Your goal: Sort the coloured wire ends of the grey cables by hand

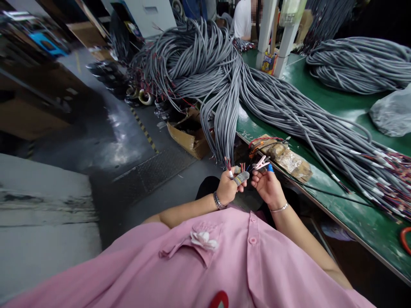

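Note:
My left hand (228,187) is closed round the end of a grey cable, with grey covers on its fingers. Thin coloured wires (243,166) stick out from between the fingers, and more red wire ends (227,163) rise beside a white band. Close by on the right is my right hand (269,187), its thumb in a blue finger cot. Between its thumb and curled fingers sits a small pale pink, clip-like tool (261,163), whose exact kind I cannot make out. A hanging bunch of grey cables (226,124) comes down just beyond my left hand.
Long grey cables (289,105) lie across the green table (349,190), beside a plastic-wrapped block (285,158). A coiled bundle (362,64) and plastic bag (393,112) lie farther right. An open cardboard box (183,139) stands on the floor. A person (242,21) is at the back.

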`<state>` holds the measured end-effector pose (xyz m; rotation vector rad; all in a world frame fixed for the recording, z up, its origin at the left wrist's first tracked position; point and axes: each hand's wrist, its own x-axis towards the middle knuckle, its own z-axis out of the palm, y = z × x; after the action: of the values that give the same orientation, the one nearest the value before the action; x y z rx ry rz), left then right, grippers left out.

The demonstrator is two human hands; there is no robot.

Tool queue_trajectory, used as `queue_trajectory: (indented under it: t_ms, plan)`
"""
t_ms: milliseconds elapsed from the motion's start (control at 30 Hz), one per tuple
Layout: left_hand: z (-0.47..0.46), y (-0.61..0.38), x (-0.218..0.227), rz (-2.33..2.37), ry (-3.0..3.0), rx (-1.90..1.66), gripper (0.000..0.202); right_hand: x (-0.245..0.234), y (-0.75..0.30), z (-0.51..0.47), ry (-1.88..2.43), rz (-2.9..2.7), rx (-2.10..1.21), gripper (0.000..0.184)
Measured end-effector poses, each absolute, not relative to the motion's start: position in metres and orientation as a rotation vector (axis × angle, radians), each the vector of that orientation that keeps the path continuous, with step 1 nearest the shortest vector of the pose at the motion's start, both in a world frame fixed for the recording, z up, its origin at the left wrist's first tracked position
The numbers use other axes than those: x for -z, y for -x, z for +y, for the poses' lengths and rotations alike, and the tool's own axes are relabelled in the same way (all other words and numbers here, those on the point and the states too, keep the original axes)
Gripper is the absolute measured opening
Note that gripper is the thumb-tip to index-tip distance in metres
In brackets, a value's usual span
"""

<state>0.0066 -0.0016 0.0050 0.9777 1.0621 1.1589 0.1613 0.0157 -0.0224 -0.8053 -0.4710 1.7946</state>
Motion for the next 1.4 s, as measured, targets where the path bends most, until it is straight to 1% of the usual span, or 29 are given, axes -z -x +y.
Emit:
queue_trajectory:
  t_ms: [67, 167, 233, 267, 333, 433, 533, 667, 733, 900, 967, 1067, 1167, 1233, 1400]
  plan:
    - [-0.001, -0.01, -0.007, 1.04, -0.985, -1.174, 0.037, 0.021, -0.164, 0.02, 0.82, -0.547, -1.705, 0.039]
    - [0.0, -0.016, -0.007, 1.019, -0.997, -1.185, 0.036, 0.019, -0.165, 0.023, 0.964, -0.723, -1.399, 0.035]
    - [0.001, -0.018, -0.006, 1.024, -0.988, -1.187, 0.036, 0.019, -0.163, 0.025, 1.016, -0.75, -1.288, 0.038]
    - [0.002, -0.02, -0.006, 1.031, -0.981, -1.182, 0.036, 0.019, -0.162, 0.026, 1.001, -0.73, -1.311, 0.04]
    - [0.003, -0.021, -0.005, 1.045, -0.972, -1.166, 0.037, 0.018, -0.161, 0.028, 0.918, -0.652, -1.458, 0.042]
    - [0.005, -0.021, -0.002, 1.05, -0.971, -1.153, 0.038, 0.017, -0.16, 0.032, 0.817, -0.532, -1.615, 0.039]
    - [0.006, -0.022, 0.001, 1.055, -0.978, -1.147, 0.037, 0.017, -0.159, 0.036, 0.804, -0.466, -1.586, 0.034]
    - [0.006, -0.021, 0.001, 1.072, -0.995, -1.136, 0.036, 0.018, -0.156, 0.036, 0.787, -0.419, -1.571, 0.034]
    - [0.005, -0.021, 0.0, 1.077, -0.998, -1.134, 0.036, 0.019, -0.155, 0.034, 0.78, -0.422, -1.592, 0.036]
    - [0.002, -0.014, 0.002, 1.086, -1.016, -1.109, 0.037, 0.025, -0.16, 0.029, 0.786, -0.398, -1.678, 0.048]
    - [0.002, -0.01, 0.006, 1.086, -1.03, -1.045, 0.038, 0.03, -0.164, 0.027, 0.809, -0.405, -1.686, 0.048]
    - [0.004, -0.004, 0.012, 0.996, -1.048, -0.937, 0.039, 0.038, -0.169, 0.022, 0.905, -0.478, -1.634, 0.041]
    - [0.005, -0.001, 0.018, 0.859, -1.058, -0.91, 0.042, 0.043, -0.172, 0.015, 1.03, -0.641, -1.486, 0.032]
    - [0.006, 0.0, 0.02, 0.819, -1.073, -0.905, 0.042, 0.045, -0.174, 0.01, 1.092, -0.771, -1.395, 0.03]
    - [0.007, 0.001, 0.02, 0.974, -1.216, -0.82, 0.036, 0.038, -0.179, -0.003, 1.189, -1.087, -1.279, 0.026]
